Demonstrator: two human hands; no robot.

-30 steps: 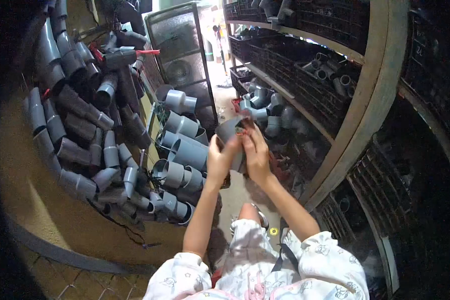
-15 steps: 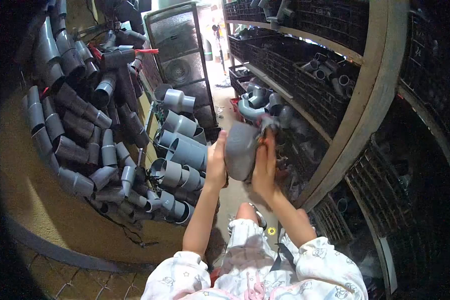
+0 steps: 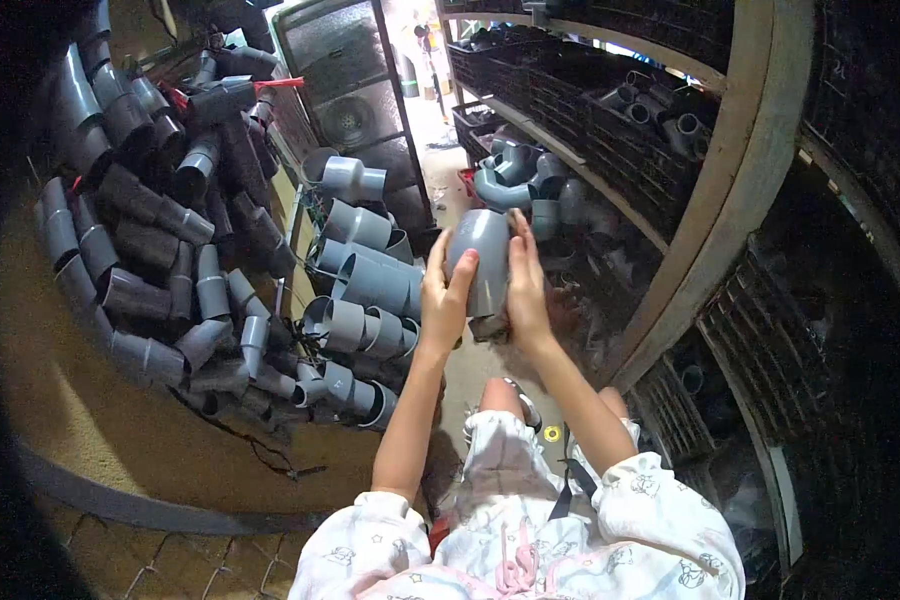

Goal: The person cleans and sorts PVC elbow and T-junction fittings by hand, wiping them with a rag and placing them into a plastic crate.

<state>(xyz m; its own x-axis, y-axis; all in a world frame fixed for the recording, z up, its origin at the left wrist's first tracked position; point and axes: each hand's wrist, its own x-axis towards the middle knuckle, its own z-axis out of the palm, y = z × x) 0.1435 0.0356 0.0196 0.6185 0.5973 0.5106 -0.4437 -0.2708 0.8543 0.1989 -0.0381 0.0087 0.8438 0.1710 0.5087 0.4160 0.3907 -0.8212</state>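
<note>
A grey pipe fitting (image 3: 480, 245), wider at the top and narrower toward its lower end, is held between both hands above the floor. My left hand (image 3: 447, 295) presses on its left side, the thumb lying across its front. On the right side, my right hand (image 3: 526, 285) rests against it with fingers pointing up. Something dark shows below the fitting's lower end, too small to make out. Grey curved elbow pipes (image 3: 505, 188) lie just beyond the hands.
Strings of grey pipe fittings (image 3: 160, 275) hang on the left wall. Larger fittings (image 3: 380, 285) are stacked beside them. Wooden-framed shelves (image 3: 715, 200) with black crates (image 3: 570, 95) line the right side. A framed panel (image 3: 350, 100) stands at the back.
The grey fitting has turned more upright, and its narrower lower end now shows. My right hand has moved up along its side, and the blurred reddish-dark thing near those fingers is out of sight.
</note>
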